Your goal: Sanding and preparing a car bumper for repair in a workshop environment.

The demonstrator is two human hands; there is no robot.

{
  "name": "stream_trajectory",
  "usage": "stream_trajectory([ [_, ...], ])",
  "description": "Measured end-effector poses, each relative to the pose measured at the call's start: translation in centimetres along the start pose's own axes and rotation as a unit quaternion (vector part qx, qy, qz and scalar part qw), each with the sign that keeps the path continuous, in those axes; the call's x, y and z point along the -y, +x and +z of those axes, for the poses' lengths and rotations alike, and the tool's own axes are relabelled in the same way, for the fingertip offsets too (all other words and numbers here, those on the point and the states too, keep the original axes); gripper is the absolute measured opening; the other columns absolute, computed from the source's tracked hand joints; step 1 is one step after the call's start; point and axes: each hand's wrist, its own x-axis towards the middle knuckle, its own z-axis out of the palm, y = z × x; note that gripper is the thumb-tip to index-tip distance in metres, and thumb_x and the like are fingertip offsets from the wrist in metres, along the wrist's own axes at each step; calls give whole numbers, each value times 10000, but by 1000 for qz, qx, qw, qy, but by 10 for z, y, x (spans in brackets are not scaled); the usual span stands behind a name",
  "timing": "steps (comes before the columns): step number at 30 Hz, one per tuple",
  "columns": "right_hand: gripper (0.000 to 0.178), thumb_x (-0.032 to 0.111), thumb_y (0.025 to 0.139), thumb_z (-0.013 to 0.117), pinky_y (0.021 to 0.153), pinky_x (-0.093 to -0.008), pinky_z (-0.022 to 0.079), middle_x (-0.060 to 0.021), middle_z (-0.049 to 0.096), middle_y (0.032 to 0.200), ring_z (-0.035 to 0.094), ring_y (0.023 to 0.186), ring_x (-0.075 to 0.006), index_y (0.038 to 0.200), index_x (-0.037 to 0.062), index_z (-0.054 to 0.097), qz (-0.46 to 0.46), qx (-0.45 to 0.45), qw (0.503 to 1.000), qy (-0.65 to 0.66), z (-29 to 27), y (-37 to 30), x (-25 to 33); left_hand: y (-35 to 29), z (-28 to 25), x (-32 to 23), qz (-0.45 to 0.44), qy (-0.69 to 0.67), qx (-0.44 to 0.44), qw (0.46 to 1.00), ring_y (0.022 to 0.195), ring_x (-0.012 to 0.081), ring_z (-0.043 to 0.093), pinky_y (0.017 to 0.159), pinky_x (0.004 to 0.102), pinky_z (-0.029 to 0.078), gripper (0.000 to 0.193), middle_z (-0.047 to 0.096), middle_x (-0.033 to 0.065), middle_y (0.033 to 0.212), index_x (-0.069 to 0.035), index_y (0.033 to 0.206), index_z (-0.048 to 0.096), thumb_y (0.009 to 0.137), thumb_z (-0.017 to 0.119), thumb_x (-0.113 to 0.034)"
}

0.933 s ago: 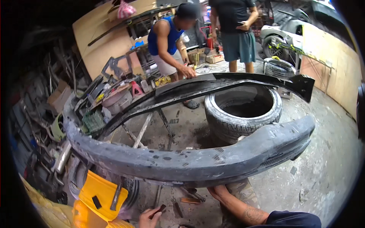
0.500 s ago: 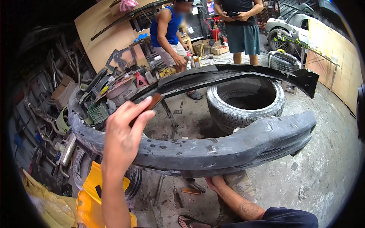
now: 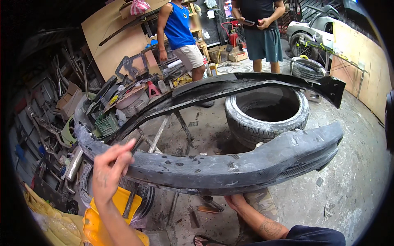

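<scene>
A long, curved dark grey car bumper (image 3: pixel 213 166) spans the middle, its surface dusty and dotted with small black spots. Over its left stretch is my left hand (image 3: pixel 110 166), fingers pinched on a thin, flat brown piece (image 3: pixel 137 143), seen nearly edge-on. Whether that piece touches the bumper I cannot tell. My right hand (image 3: pixel 235 200) is at the lower edge of the bumper's near side, below its middle; the bumper hides the fingertips.
A large tyre (image 3: pixel 266 115) lies within the bumper's curve. A yellow plastic container (image 3: pixel 92 225) stands at lower left, and a wooden-handled tool (image 3: pixel 208 209) is on the floor. Two people stand beyond, one in a blue top (image 3: pixel 177 26). Piled parts crowd the left.
My left hand has moved left and down with the brown piece. The person in blue has straightened up and shifted left. The other person's hands have moved apart.
</scene>
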Motion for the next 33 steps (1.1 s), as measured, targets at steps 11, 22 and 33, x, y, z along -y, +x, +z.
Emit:
stream_trajectory([
  [11, 537, 423, 852, 725, 1123, -358, 334, 7, 557, 1307, 489, 1216, -148, 1254, 118, 542, -5, 21, 1000, -22, 26, -1, 12, -192, 3, 160, -139, -154, 68, 976, 620, 84, 573, 585, 216, 448, 323, 668, 77, 766, -41, 1155, 710, 896, 727, -232],
  [22, 568, 383, 867, 723, 1148, -375, 297, -13, 532, 1349, 454, 1271, -164, 1316, 107, 512, -18, 62, 998, -27, 41, -4, 24, -235, 85, 272, -187, 91, 133, 969, 791, 321, 695, 768, 378, 549, 326, 687, 232, 833, -54, 1067, 746, 857, 703, -299],
  [33, 574, 398, 830, 761, 1130, -358, 323, -2, 558, 1308, 487, 1230, -158, 1278, 119, 534, -11, 53, 998, -42, 43, -7, 24, -247, 88, 280, -244, 89, 185, 948, 729, 298, 682, 756, 396, 553, 430, 665, 213, 743, -27, 1088, 734, 885, 635, -393],
])
